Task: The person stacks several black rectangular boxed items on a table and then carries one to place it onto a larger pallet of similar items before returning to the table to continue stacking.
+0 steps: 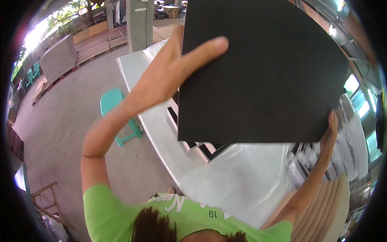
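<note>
A large flat black panel [262,80] is raised above the table, between my two hands. My left hand [161,76] grips its left edge; the thumb lies across the dark face and the fingers go behind. Lower down, on the opposite edge, my right hand [330,131] is closed on the panel, with most of its fingers hidden. Beneath the panel, several black-and-white pieces [206,152] lie on the white table [246,173], mostly covered by it.
Left of the table stands a green plastic stool [112,101]. Clear-plastic-wrapped items [348,149] are packed at the right, beside a row of tan sheets [322,205]. A grey column [140,26] and wooden pallets [96,42] are farther back.
</note>
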`<state>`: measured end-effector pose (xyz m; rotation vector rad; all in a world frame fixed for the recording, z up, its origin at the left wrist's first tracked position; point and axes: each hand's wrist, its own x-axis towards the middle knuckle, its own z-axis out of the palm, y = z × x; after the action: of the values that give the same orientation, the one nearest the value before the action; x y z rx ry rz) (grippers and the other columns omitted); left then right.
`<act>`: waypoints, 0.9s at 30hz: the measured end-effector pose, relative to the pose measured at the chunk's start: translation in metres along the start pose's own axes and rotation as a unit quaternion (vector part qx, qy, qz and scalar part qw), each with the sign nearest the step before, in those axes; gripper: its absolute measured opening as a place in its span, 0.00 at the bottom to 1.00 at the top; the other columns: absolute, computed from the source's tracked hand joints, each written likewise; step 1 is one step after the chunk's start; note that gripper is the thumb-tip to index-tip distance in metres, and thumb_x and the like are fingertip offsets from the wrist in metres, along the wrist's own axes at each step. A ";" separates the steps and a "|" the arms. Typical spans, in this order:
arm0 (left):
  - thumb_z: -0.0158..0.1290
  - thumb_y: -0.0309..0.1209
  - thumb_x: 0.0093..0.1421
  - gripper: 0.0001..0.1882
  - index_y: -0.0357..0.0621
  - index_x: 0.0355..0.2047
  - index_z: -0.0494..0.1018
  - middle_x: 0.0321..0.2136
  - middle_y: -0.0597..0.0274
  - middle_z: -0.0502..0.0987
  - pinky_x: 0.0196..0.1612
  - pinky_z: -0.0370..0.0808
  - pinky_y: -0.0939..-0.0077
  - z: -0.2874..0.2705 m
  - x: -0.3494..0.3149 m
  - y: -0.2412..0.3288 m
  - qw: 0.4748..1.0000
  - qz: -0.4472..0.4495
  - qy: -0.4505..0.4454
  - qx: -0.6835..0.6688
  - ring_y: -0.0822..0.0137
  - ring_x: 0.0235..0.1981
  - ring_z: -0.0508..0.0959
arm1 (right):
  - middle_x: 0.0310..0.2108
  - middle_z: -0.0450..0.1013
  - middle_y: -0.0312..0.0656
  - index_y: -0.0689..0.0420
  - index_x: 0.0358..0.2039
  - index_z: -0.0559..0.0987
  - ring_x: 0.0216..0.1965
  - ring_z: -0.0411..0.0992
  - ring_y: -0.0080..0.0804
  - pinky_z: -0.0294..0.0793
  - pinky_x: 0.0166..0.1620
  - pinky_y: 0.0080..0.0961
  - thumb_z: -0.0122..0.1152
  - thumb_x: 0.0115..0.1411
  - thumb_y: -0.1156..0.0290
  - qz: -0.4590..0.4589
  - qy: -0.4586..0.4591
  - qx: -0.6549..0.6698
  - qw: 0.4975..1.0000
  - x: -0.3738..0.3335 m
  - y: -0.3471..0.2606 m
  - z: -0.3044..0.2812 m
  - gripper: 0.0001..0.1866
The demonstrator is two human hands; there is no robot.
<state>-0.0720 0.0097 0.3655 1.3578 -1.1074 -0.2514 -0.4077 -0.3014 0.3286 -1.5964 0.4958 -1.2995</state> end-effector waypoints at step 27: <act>0.56 0.54 0.56 0.53 0.46 0.68 0.35 0.62 0.40 0.47 0.54 0.71 0.56 -0.080 0.021 -0.172 0.933 -0.252 0.100 -0.236 0.48 0.54 0.66 | 0.59 0.64 0.45 0.54 0.64 0.61 0.58 0.65 0.41 0.66 0.57 0.34 0.50 0.63 0.56 -0.150 -0.194 -0.313 0.917 0.090 0.020 0.172 0.31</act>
<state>0.0731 -0.0006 0.2418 1.1739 -0.4651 -0.6939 -0.2163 -0.3079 0.3654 -2.4866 0.4485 -1.0406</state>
